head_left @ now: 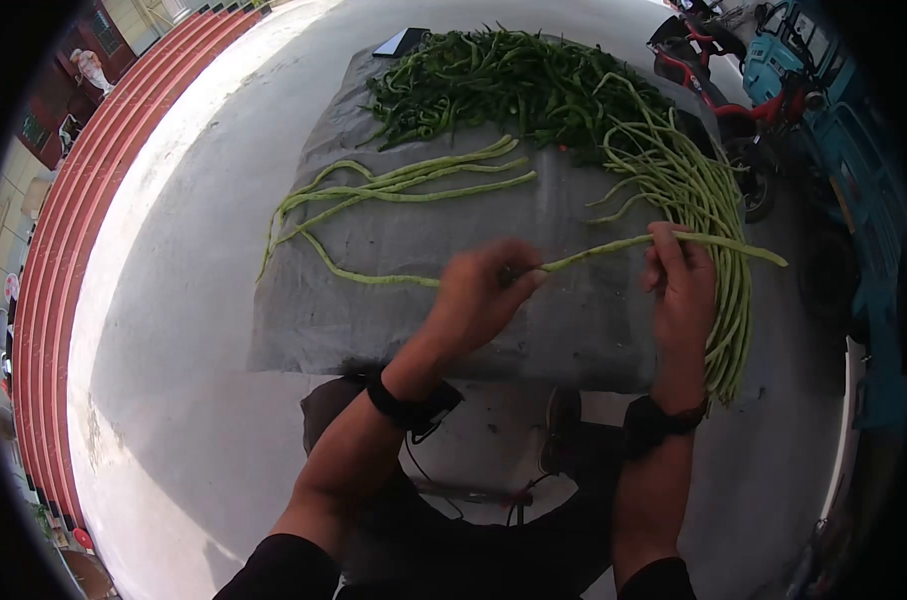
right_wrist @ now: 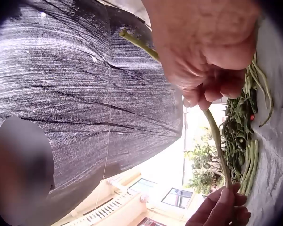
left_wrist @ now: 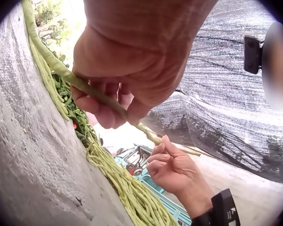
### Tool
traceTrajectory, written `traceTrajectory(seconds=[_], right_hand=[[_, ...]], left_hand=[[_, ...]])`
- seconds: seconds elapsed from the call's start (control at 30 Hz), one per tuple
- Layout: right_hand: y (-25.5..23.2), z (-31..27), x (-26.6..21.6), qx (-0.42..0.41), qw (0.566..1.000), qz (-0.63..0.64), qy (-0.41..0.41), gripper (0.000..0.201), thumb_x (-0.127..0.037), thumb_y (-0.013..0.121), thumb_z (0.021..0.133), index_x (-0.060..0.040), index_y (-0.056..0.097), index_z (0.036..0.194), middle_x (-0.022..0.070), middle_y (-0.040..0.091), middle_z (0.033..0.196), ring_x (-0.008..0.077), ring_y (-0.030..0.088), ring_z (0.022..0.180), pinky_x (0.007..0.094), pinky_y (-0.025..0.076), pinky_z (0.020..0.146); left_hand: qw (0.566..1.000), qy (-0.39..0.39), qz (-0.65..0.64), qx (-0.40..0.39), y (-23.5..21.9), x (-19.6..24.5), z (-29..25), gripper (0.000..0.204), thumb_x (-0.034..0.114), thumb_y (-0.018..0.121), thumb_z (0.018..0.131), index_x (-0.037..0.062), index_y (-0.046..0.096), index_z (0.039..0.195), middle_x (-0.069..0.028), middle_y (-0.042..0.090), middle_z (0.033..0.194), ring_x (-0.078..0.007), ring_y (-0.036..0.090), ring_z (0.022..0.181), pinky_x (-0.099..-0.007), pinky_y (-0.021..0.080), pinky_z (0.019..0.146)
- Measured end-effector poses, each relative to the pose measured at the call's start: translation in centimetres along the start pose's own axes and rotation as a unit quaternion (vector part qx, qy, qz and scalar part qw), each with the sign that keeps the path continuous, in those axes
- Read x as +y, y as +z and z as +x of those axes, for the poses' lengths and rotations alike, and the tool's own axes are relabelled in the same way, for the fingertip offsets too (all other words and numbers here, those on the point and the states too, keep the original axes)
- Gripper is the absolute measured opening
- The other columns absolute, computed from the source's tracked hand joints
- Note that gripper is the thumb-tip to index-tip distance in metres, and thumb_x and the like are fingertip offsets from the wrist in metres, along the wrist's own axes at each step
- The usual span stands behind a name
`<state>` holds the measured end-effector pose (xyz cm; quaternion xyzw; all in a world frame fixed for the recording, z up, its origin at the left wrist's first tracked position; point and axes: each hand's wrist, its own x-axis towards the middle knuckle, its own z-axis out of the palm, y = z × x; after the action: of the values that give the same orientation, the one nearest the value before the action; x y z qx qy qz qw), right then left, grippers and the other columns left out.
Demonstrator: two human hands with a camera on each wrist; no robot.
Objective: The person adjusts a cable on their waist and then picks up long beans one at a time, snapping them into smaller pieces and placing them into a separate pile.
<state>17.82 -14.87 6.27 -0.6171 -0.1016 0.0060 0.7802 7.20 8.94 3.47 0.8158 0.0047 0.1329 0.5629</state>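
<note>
A yardlong bean (head_left: pixel 599 250) stretches across both hands over the near part of the grey-covered table (head_left: pixel 584 320). My left hand (head_left: pixel 482 295) pinches it partway along, thumb against fingers, and its left part trails back across the cover. My right hand (head_left: pixel 686 285) grips the same bean near one end, which sticks out to the right past the fingers. In the left wrist view the bean (left_wrist: pixel 56 66) passes beneath the left hand toward the right. Beside the right hand lies a long heap of yardlong beans (head_left: pixel 731 310) along the table's right edge. Several separate beans (head_left: pixel 414 190) lie at the left.
A large pile of green peppers (head_left: pixel 504 85) covers the back of the table, with a flat dark-and-white object (head_left: pixel 404 42) at its left. Red steps (head_left: pixel 104 180) run along the far left. A teal vehicle (head_left: pixel 854 170) and a red bike (head_left: pixel 709 75) stand at the right.
</note>
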Motion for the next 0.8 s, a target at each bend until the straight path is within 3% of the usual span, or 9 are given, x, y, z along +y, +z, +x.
traceTrajectory(seconds=[0.13, 0.43, 0.8], right_hand=[[-1.1, 0.6, 0.1, 0.042, 0.999, 0.017, 0.008, 0.021, -0.023, 0.079, 0.102, -0.0028, 0.074, 0.106, -0.0002, 0.061, 0.079, 0.0067, 0.051, 0.061, 0.0251, 0.041, 0.055], [-1.6, 0.7, 0.2, 0.027, 0.998, 0.055, 0.006, 0.022, -0.023, 0.082, 0.099, -0.0043, 0.073, 0.103, -0.0019, 0.060, 0.073, 0.0062, 0.051, 0.058, 0.0255, 0.041, 0.053], [-1.9, 0.7, 0.0, 0.017, 0.997, 0.077, 0.007, 0.016, -0.020, 0.076, 0.104, -0.0053, 0.074, 0.109, -0.0014, 0.060, 0.075, 0.0064, 0.051, 0.059, 0.0265, 0.042, 0.052]], left_hand=[[0.999, 0.028, 0.026, 0.015, 0.1, -0.7, 0.1, 0.016, 0.010, 0.076, 0.099, -0.0002, 0.073, 0.111, -0.0072, 0.075, 0.094, -0.0126, 0.069, 0.084, -0.0312, 0.057, 0.077], [0.989, 0.061, 0.129, 0.025, -0.2, 0.2, 0.3, 0.020, 0.007, 0.075, 0.094, 0.0012, 0.073, 0.113, -0.0146, 0.076, 0.104, -0.0301, 0.075, 0.094, -0.0403, 0.058, 0.080], [0.981, 0.077, 0.166, 0.066, -0.1, -0.3, 0.3, 0.016, 0.006, 0.077, 0.090, 0.0043, 0.074, 0.105, -0.0130, 0.073, 0.102, -0.0325, 0.072, 0.096, -0.0423, 0.056, 0.083]])
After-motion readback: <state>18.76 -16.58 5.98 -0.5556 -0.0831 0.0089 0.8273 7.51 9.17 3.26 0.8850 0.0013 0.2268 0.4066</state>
